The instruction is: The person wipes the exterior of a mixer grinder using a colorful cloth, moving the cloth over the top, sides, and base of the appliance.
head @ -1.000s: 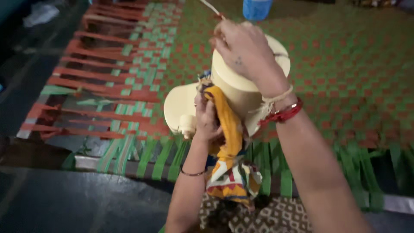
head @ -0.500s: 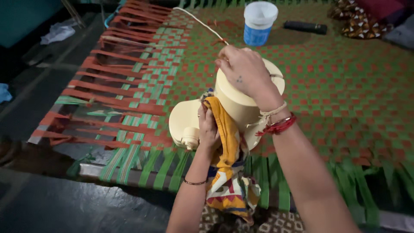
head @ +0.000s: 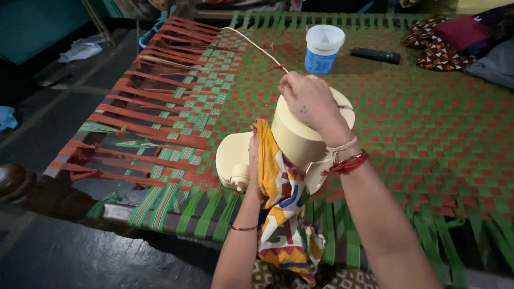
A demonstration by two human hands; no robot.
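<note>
A cream-coloured round object (head: 300, 142) with a wide flat base (head: 231, 158) is held up over the near edge of a woven cot. My left hand (head: 254, 160) grips its side through a yellow patterned cloth (head: 281, 214) that hangs down over my forearm. My right hand (head: 309, 100) rests on top of the object, fingers closed on a thin pale stick (head: 257, 45) that runs away to the upper left. Red threads and a bangle circle my right wrist.
The cot (head: 428, 139) is woven of green and red straps, with loose red straps at its left end (head: 155, 107). On it stand a blue and white tub (head: 323, 49), a black remote (head: 375, 54) and bundled cloths (head: 460, 40). Dark floor lies left.
The view has tilted up, bringing the tub, the remote and the cloths into sight. Both hands keep the same hold on the cream object and the stick.
</note>
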